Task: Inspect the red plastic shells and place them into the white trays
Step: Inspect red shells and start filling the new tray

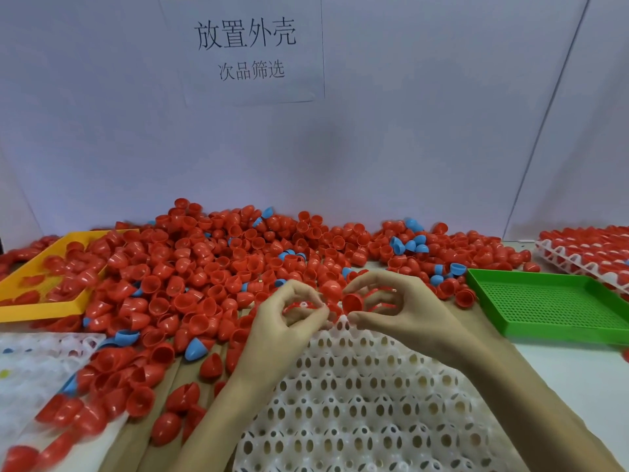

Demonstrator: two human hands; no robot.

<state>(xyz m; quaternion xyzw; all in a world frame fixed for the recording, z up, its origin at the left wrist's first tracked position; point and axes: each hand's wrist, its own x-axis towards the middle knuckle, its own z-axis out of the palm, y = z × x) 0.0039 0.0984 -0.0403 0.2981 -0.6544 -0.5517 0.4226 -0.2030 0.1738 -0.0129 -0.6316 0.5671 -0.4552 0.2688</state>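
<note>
A big heap of red plastic shells [211,267] with a few blue ones mixed in covers the table's back and left. A white tray [367,396] with egg-shaped holes lies in front of me, its cells bare. My right hand [401,308] pinches a red shell [352,301] between thumb and fingers over the tray's far edge. My left hand [289,315] is beside it, fingers curled round another red shell [296,310] that is mostly hidden.
A yellow tray [41,308] holding red shells sits at the left. A green perforated tray [551,304] lies at the right. Behind it stands a white tray filled with red shells [589,253]. Another white tray [30,362] is at the lower left. A paper sign hangs on the wall.
</note>
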